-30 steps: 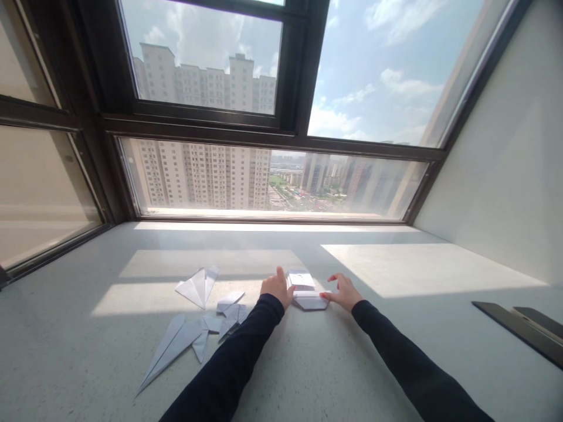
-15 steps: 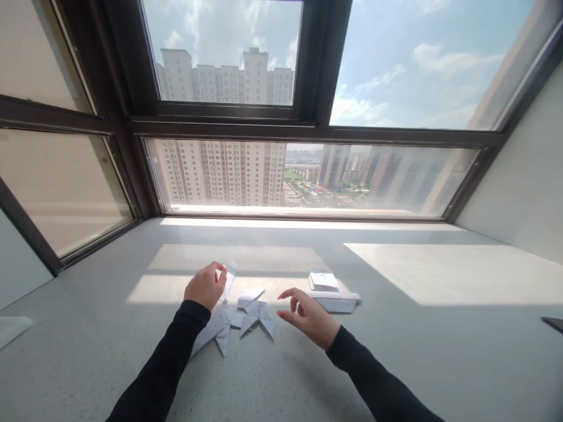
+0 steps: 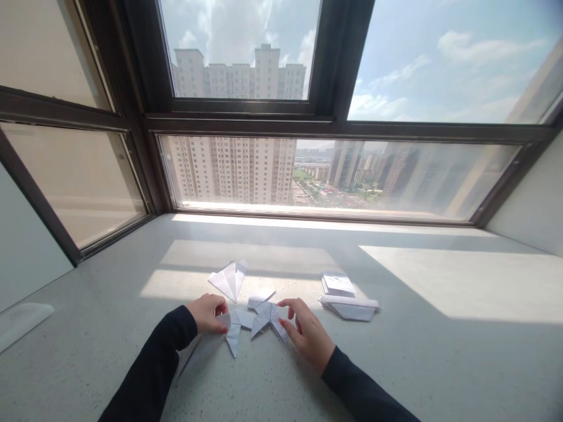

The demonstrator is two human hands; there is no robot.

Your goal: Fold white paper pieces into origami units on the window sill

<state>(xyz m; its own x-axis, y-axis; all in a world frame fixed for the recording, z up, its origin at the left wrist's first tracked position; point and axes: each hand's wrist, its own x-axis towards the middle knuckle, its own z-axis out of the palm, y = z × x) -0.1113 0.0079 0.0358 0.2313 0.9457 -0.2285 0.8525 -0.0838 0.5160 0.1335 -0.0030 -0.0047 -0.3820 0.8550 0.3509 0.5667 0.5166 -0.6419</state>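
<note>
My left hand [image 3: 210, 313] is closed in a pinch at the upper end of a long folded white paper [image 3: 199, 354], partly hidden under the wrist and sleeve. Beside its fingertips lies a pointed folded paper piece [image 3: 234, 339]. My right hand [image 3: 309, 334] has thumb and index finger apart, its fingertips at the right edge of a star-like folded paper [image 3: 265, 316]; whether they press on it is hard to make out. Just behind that is a small folded paper flap [image 3: 261, 299]. Farther back, a fan-shaped folded paper [image 3: 229, 280] lies flat.
On the pale windowsill [image 3: 417, 363], a small stack of folded paper [image 3: 338, 283] sits behind a long folded paper strip [image 3: 350, 308] on the right. A white object [image 3: 25, 319] lies at the far left. Dark-framed windows [image 3: 325, 129] stand behind.
My left hand has come back from the fan-shaped paper to the long folded paper and pinches it. My right hand has closed in on the star-like paper. The view has shifted slightly left.
</note>
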